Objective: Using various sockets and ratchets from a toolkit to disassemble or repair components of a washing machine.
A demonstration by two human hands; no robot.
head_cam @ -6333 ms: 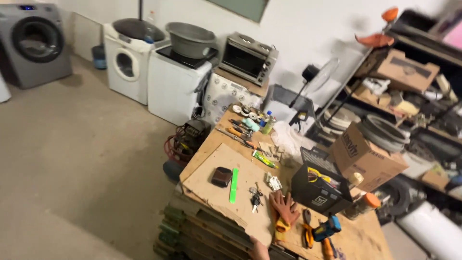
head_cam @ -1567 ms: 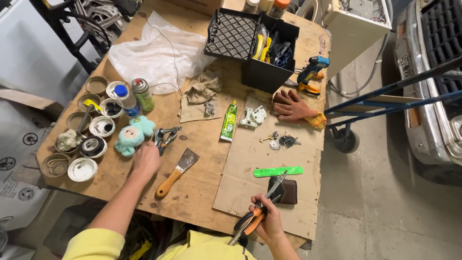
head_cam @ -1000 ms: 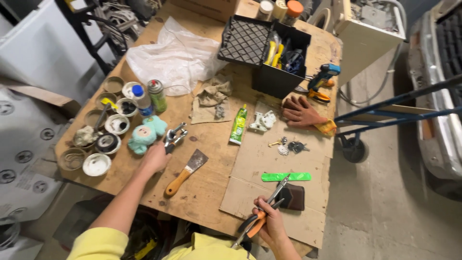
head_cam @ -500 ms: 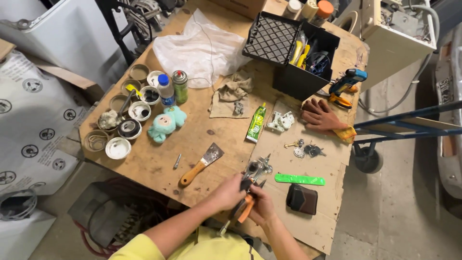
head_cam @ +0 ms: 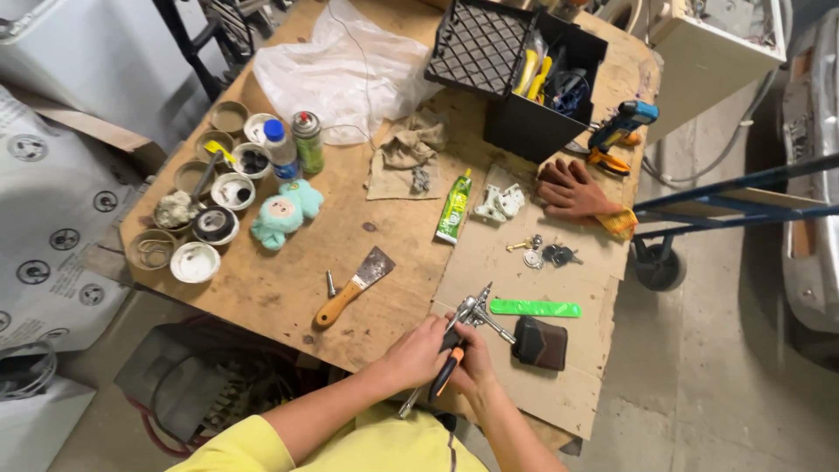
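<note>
At the near edge of the table [head_cam: 262,288], we see orange-handled pliers [head_cam: 447,367] and a metal fitting [head_cam: 476,310] pinched in both grips, left hand [head_cam: 418,350] and right hand [head_cam: 472,363] touching, beside a brown wallet [head_cam: 540,343].

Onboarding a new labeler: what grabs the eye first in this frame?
Both hands, left hand and right hand, meet at the near edge of the wooden table, gripping orange-handled pliers against a metal fitting. Next, the black crate of tools at the far side, and the turquoise plush toy beside a cluster of open tins on the left.
</note>
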